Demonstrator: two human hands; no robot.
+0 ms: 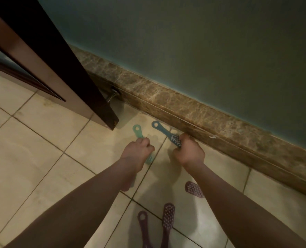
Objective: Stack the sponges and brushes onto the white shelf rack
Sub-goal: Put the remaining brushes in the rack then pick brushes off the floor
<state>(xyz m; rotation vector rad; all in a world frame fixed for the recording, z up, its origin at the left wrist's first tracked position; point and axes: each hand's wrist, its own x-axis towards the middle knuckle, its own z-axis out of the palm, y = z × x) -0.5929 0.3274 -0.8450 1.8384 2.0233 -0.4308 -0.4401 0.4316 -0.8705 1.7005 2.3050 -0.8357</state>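
Observation:
My left hand [137, 149] is closed around a light green brush [138, 131]; its handle with a hole sticks out past my fingers and its bristle end shows below the hand. My right hand [188, 151] grips a blue brush [163, 131] by its bristle head, handle pointing up-left toward the door. Three maroon brushes lie on the floor tiles nearer me: one [194, 189] partly under my right forearm, one [168, 217] bristles up, one [143, 228] with its handle hole visible. No white shelf rack or sponges are in view.
A dark brown door [59, 68] stands open at the left, its lower corner near the brushes, with a metal door stop [113, 94] behind it. A brown marble skirting [202, 111] runs along a grey-green wall. The floor is beige tile.

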